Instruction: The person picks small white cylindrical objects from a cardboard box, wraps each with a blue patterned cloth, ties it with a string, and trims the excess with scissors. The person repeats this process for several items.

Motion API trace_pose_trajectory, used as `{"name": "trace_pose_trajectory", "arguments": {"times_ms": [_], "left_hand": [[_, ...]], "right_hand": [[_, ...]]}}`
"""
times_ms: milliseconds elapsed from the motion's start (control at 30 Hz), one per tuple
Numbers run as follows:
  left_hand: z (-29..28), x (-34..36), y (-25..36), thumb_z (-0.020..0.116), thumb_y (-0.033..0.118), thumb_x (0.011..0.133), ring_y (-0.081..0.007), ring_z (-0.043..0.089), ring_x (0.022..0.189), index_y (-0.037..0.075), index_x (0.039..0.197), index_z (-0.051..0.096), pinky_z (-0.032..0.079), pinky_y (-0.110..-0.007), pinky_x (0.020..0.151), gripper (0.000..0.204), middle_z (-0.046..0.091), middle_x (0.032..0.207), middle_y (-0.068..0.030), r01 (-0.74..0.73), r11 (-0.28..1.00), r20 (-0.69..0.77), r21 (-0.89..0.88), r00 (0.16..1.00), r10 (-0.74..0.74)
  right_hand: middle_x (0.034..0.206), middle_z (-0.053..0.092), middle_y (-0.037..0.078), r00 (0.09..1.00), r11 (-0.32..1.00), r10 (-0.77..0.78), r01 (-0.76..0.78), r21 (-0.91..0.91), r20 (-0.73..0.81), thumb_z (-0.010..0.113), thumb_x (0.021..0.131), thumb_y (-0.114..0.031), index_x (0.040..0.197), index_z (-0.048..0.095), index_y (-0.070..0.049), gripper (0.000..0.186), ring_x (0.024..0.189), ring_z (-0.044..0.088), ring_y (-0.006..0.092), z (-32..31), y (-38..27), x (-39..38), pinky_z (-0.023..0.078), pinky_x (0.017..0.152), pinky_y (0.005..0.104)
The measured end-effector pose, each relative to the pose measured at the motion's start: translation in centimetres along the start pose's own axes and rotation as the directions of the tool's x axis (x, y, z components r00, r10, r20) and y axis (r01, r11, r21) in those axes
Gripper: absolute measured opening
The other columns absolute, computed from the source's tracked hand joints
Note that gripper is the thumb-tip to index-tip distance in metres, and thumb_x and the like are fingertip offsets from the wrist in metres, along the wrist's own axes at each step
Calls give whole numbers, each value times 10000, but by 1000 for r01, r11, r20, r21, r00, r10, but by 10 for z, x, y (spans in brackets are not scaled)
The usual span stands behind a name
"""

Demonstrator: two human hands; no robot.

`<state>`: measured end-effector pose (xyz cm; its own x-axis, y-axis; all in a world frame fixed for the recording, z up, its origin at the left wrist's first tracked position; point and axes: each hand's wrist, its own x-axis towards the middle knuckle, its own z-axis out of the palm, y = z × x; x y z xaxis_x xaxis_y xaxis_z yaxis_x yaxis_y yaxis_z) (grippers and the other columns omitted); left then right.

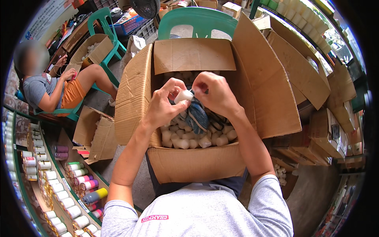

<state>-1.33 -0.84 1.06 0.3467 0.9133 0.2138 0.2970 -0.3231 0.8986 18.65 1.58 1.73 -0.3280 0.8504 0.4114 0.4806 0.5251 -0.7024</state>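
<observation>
Above an open cardboard box, my left hand grips a small, smooth white cylinder between thumb and fingers. My right hand is closed in a pinch at the cylinder's right end. Something small and dark shows there, but I cannot make out what the fingertips hold. A blue-grey cloth hangs or lies just below my hands. Beside it are black loops that look like scissor handles. Many off-white rounded cylinders fill the bottom of the box. My wrists pass over its near edge.
At the left a person sits on a green chair, holding a pink item and a thin cord. Spools line the lower-left shelves. Cardboard boxes crowd the right. A green plastic chair stands behind the box, near a black fan.
</observation>
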Motion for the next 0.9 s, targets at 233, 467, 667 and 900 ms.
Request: {"name": "trace_pose_trajectory", "arguments": {"times_ms": [233,467,667,900], "left_hand": [[1,4,-19,521,51,899,-120,624,814,45,1079,550,530,-286,763,182,593,998,-61,51,921,15,-387,999,-49],[-3,8,-17,628,294,952,-82,605,723,30,989,622,530,-239,637,266,629,841,-20,240,789,75,-566,968,-241],[5,9,-23,541,164,986,-62,568,801,43,971,545,491,-222,701,121,590,877,-9,110,869,-23,-482,990,-138],[10,11,-24,485,68,968,-70,543,818,59,1014,481,526,-244,732,47,515,925,-11,80,933,-59,-350,992,-108]], "right_hand": [[821,658,88,991,991,-9,26,129,-135,655,832,-20,875,633,-5,50,744,634,179,-3,-6,-1,515,674,297],[799,594,94,957,957,-290,290,-2,5,646,770,66,843,609,-8,111,783,591,253,4,-13,-1,500,639,344],[824,586,104,977,980,-198,199,-2,-80,627,763,77,837,583,-15,126,785,581,267,10,-15,-2,494,638,343],[864,599,108,975,979,-204,205,9,-86,609,797,76,875,547,4,123,793,598,245,17,-13,-4,518,661,332]]}}
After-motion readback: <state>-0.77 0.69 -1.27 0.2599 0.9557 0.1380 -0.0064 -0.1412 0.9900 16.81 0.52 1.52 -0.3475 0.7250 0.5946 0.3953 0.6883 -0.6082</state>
